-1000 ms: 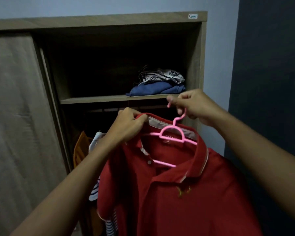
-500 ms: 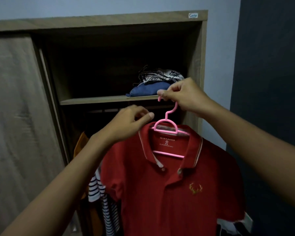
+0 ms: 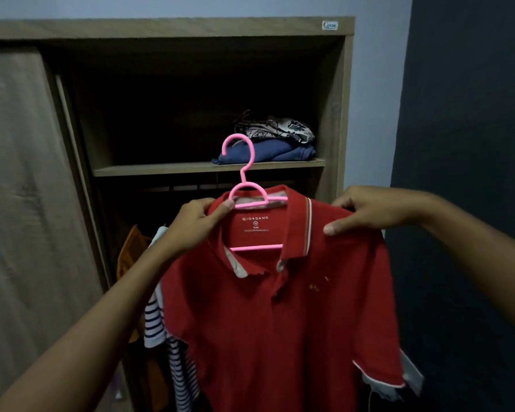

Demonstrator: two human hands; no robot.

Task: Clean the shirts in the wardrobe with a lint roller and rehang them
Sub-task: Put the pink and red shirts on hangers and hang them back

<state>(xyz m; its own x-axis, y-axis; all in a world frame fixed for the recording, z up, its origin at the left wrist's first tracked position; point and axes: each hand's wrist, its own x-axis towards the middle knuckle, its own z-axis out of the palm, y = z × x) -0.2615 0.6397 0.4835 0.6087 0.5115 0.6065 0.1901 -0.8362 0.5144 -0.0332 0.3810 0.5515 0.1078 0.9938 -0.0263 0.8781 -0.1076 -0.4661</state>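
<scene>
I have the red polo shirt (image 3: 280, 316) held up in front of the open wardrobe (image 3: 191, 28), on its pink hanger (image 3: 244, 185). The hanger's hook stands free, level with the wardrobe shelf (image 3: 161, 169) and not on any rail. My left hand (image 3: 197, 224) pinches the shirt's collar at the hanger's left shoulder, thumb on the front and fingers (image 3: 191, 203) curled behind. My right hand (image 3: 369, 211) pinches the shirt's right shoulder, thumb pressed on the fabric. On the shelf, behind the hook, sits a pile of folded clothes (image 3: 274, 144). Below the shelf, left of the red shirt, a striped shirt (image 3: 158, 322) and an orange garment (image 3: 128, 251) hang inside the wardrobe.
</scene>
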